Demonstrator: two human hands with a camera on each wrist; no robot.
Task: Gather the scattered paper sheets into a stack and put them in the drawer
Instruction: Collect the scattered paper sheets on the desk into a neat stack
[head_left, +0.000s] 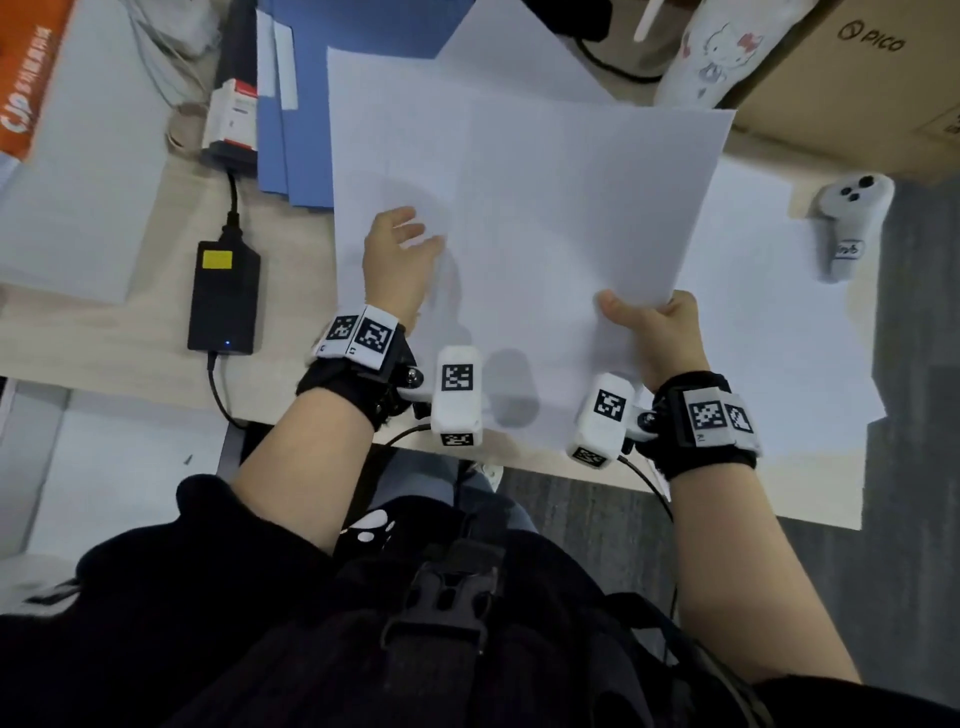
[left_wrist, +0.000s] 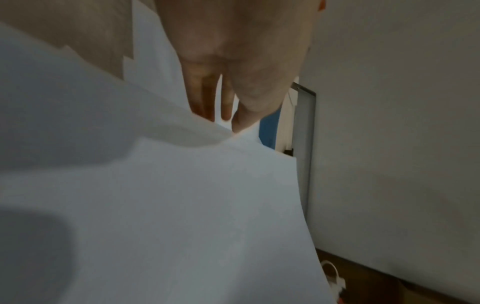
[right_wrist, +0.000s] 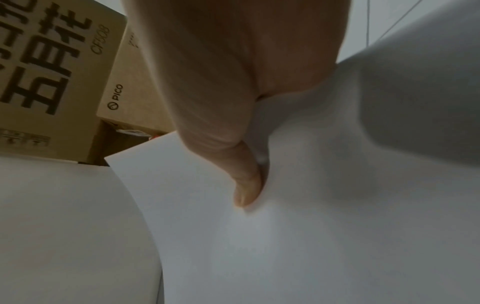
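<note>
Several white paper sheets lie overlapping on the light wooden desk (head_left: 291, 384). My right hand (head_left: 631, 314) pinches the near corner of the top sheet (head_left: 582, 197), thumb (right_wrist: 246, 185) on top, and holds it tilted up off the others. My left hand (head_left: 415, 236) lies flat on the sheet below (head_left: 374, 130). Its fingers (left_wrist: 200, 96) are straight, and their tips are hidden under the lifted sheet's edge (left_wrist: 182, 205). More sheets lie at the right (head_left: 779, 338), at the left (head_left: 78, 182) and at the back (head_left: 509, 57). No drawer can be made out.
A black power adapter (head_left: 223, 296) with its cable lies left of the papers, and blue folders (head_left: 291, 104) sit behind it. At the back right stand a cardboard box (head_left: 857, 67) and a white bottle (head_left: 711, 57). A white controller (head_left: 852, 223) sits at the right edge.
</note>
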